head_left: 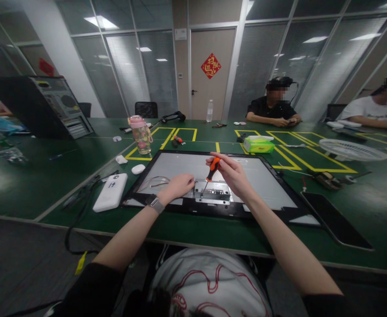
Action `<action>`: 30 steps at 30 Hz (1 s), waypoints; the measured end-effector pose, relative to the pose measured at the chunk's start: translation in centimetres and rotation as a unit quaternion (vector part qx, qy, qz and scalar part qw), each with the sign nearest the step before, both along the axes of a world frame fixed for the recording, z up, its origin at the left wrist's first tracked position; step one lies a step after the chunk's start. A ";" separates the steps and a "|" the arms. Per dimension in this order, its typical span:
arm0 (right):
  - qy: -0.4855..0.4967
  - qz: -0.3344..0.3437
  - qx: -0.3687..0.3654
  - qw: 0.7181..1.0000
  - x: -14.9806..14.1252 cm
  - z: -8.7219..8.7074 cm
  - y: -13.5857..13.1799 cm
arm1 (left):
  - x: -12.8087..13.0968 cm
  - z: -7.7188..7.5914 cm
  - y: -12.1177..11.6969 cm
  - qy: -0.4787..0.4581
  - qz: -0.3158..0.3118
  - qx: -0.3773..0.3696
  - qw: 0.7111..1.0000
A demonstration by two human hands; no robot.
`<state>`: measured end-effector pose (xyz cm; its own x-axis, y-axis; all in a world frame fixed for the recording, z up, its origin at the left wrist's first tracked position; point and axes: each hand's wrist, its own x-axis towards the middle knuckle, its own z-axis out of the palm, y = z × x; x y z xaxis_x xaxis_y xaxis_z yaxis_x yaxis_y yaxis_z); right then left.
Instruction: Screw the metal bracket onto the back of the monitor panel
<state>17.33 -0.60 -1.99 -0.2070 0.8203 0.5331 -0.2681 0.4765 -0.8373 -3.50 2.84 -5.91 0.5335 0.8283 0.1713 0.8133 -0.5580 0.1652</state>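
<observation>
An orange-and-black screwdriver leans in my right hand, its handle held between thumb and fingers. The tip points down at the lower left part of a silver metal bracket. My left hand, with a watch on the wrist, rests with curled fingers against the bracket's left edge; its fingertips are partly hidden. The bracket sits at the near middle of a large flat display panel with a grey back and black frame, lying on the table. Thin wires lie on the panel left of my left hand.
On the green table, a white power bank and white case lie left of the panel. A pink-lidded bottle stands behind them. A dark phone lies right; a tissue pack lies beyond. Two people sit across.
</observation>
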 end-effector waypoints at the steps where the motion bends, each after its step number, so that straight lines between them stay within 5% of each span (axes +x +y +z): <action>1: -0.003 0.001 0.000 1.000 0.0 0.0 0.0 | 0.0 0.0 0.0 0.000 0.000 0.000 1.000; 9: -0.075 -0.106 0.064 0.989 0.2 -0.1 0.0 | 0.0 0.0 0.1 -0.002 -0.005 -0.007 1.000; 30: -0.081 -0.102 0.069 0.989 0.0 0.1 -0.3 | -0.1 -0.1 0.2 -0.008 -0.003 -0.009 1.000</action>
<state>17.38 -0.86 -1.86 -0.1367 0.7758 0.6160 -0.0213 0.6194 -0.7848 -3.55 3.05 -6.06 0.5354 0.8285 0.1640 0.8075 -0.5590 0.1883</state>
